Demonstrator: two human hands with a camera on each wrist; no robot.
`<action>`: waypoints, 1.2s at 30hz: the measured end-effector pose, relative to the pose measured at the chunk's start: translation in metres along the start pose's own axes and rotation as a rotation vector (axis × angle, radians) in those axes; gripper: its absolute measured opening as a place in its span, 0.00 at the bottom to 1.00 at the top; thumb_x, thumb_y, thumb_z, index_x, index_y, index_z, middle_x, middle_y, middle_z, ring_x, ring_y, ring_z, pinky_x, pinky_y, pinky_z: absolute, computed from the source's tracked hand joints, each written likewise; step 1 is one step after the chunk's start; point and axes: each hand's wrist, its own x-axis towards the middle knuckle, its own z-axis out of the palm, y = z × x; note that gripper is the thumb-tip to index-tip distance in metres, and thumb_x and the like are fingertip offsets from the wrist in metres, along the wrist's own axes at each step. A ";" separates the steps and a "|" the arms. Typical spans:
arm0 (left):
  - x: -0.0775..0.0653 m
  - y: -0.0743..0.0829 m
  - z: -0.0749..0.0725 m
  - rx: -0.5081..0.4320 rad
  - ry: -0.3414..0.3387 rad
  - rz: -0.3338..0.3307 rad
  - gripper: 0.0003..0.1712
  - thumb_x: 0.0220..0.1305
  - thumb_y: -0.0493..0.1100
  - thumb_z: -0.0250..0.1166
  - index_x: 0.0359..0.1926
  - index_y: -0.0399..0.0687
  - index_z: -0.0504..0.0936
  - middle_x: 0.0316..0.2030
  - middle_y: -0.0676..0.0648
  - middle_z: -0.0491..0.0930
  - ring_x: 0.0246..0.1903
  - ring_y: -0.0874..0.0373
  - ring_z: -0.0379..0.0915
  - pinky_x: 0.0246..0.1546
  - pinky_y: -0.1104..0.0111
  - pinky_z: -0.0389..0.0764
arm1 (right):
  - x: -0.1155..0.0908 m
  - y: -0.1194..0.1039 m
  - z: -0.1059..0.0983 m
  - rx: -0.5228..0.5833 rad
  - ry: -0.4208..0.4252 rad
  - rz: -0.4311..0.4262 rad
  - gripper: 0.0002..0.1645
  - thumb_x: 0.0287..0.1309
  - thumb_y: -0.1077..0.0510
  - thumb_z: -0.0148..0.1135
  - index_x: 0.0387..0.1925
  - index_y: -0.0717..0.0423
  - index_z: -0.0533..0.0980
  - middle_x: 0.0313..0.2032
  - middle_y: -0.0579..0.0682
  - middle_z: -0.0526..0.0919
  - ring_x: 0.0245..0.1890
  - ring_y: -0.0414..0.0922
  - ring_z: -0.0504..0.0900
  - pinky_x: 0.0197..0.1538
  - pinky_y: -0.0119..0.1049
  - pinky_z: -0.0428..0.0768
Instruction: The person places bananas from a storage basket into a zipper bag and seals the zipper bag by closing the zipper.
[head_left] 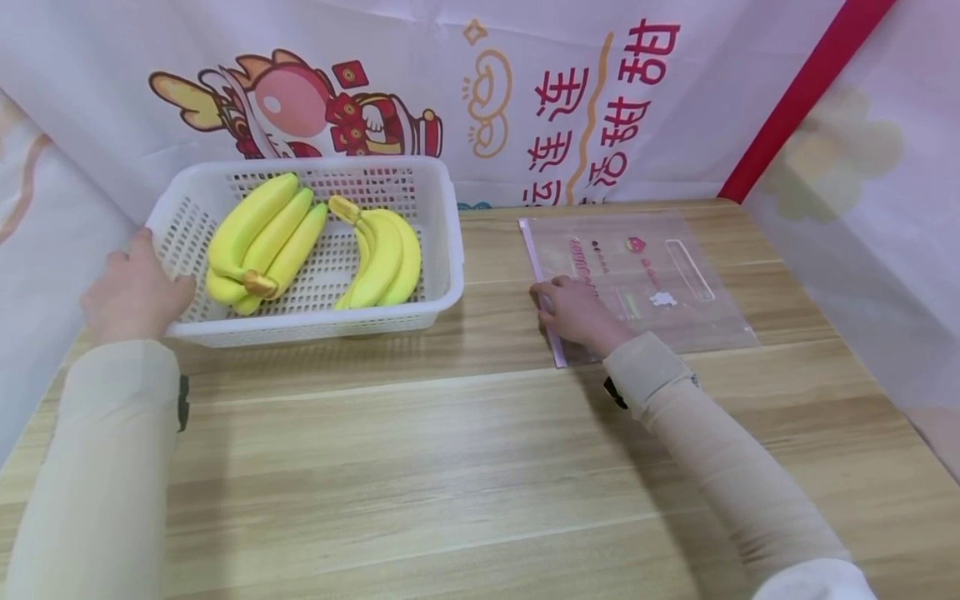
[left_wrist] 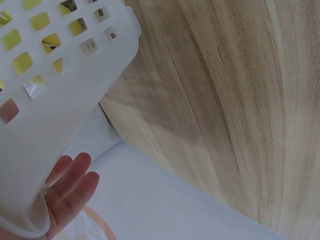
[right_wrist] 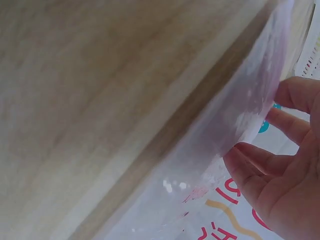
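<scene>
My left hand (head_left: 135,287) grips the left end of a white plastic basket (head_left: 315,321), its thumb over the rim. In the left wrist view the fingers (left_wrist: 75,187) extend along the basket's outer side. Inside the basket lie two bunches of yellow bananas, a larger bunch (head_left: 258,233) at left and a smaller one (head_left: 390,258) at right. On the right, my right hand (head_left: 573,312) pinches the pink zip edge of a clear printed zip bag (head_left: 660,275). The right wrist view shows the thumb and fingertips at the edge of the bag (right_wrist: 235,110).
A wood-grain table (head_left: 420,467) carries the basket and the bag. Behind it hangs a white cloth (head_left: 480,100) printed with cartoon figures and red characters. A red strip (head_left: 810,100) runs down the back right corner, and light cloth flanks both sides.
</scene>
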 end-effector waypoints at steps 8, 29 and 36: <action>-0.003 0.002 -0.002 0.003 -0.008 -0.001 0.45 0.66 0.48 0.47 0.72 0.30 0.33 0.53 0.18 0.56 0.47 0.27 0.61 0.43 0.35 0.69 | -0.001 0.003 0.001 -0.010 0.029 -0.001 0.26 0.66 0.59 0.48 0.64 0.58 0.68 0.62 0.65 0.69 0.58 0.60 0.73 0.61 0.53 0.73; 0.000 -0.001 0.000 -0.002 0.001 0.008 0.46 0.66 0.49 0.47 0.72 0.30 0.34 0.52 0.19 0.57 0.45 0.27 0.62 0.38 0.38 0.70 | -0.006 0.011 -0.002 -0.050 0.286 -0.006 0.37 0.60 0.63 0.50 0.68 0.74 0.54 0.67 0.71 0.59 0.67 0.67 0.61 0.71 0.56 0.61; 0.001 -0.003 0.001 -0.004 0.008 0.009 0.46 0.66 0.49 0.47 0.72 0.31 0.34 0.52 0.19 0.57 0.44 0.28 0.62 0.37 0.38 0.70 | -0.009 0.014 -0.006 0.001 0.318 0.003 0.42 0.59 0.62 0.53 0.69 0.75 0.48 0.70 0.71 0.52 0.69 0.66 0.57 0.72 0.56 0.59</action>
